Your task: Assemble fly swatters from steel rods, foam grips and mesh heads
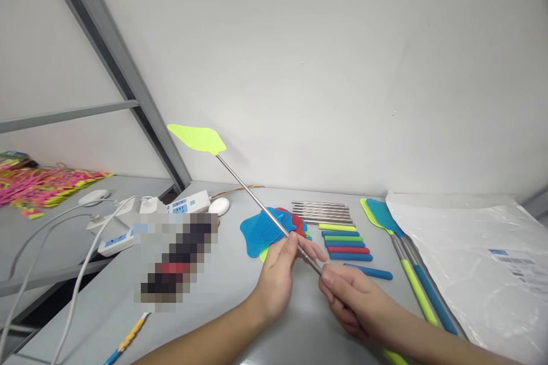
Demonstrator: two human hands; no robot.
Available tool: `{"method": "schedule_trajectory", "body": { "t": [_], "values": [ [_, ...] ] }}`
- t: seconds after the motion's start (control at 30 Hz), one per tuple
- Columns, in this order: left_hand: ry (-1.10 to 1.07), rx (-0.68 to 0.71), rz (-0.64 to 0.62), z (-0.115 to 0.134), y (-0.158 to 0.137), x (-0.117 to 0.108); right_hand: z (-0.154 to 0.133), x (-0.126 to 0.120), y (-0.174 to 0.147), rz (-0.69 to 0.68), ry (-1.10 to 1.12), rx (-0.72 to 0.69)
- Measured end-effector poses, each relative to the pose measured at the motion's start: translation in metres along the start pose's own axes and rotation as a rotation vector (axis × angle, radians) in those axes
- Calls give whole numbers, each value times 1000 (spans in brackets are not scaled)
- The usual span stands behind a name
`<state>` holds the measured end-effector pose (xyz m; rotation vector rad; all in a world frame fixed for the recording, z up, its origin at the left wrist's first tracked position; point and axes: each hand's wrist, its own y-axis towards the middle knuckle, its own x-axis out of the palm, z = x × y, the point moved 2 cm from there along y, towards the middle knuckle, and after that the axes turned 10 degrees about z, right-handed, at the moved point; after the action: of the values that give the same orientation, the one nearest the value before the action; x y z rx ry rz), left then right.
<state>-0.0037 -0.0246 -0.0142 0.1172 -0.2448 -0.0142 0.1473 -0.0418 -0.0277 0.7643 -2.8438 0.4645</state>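
A yellow-green fly swatter (199, 138) slants across the view, its perforated head up to the left and its thin telescopic metal rod running down to the right. My left hand (279, 274) pinches the rod around its middle, thumb on top. Lower down, my right hand (357, 299) is closed round the rod. A yellow-green handle end (394, 358) shows below the right hand, in line with the rod. Behind the hands lies a pile of blue, red and green swatter heads (261, 234). Several metal rods (321, 211) and coloured handle sleeves (346, 242) lie in rows beside it.
One loose blue sleeve (370, 272) lies near my right hand. Swatters with handles (422, 291) rest farther right, beside a white plastic bag (475, 262). Left are power strips (188, 203), white cables (81, 274), a blurred-out object (180, 262) and a metal frame post (128, 68).
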Motion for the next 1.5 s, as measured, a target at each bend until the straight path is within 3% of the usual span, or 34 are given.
{"method": "schedule_trajectory", "body": {
  "t": [0.17,0.43,0.73,1.0,1.1,1.2,1.37,1.5],
  "values": [
    [-57,52,126,10,10,-10,-1,0,1,-39,13,37],
    [-81,50,196,13,22,-18,-8,-6,-1,-37,-73,36],
    [-63,-1,20,1,8,-4,-19,-15,-8,-9,-196,37],
    [-175,139,335,22,30,-28,-34,-16,-7,-25,-352,53],
    [-211,200,387,31,37,-38,-36,-19,-11,-30,-389,70],
    [-194,190,316,30,33,-33,-33,-23,-13,-32,-377,81],
    [31,31,-4,14,7,-6,-31,-24,-12,-47,-357,19],
    [24,65,21,15,-3,-2,-35,-19,-11,-69,-343,10]
  ]
}}
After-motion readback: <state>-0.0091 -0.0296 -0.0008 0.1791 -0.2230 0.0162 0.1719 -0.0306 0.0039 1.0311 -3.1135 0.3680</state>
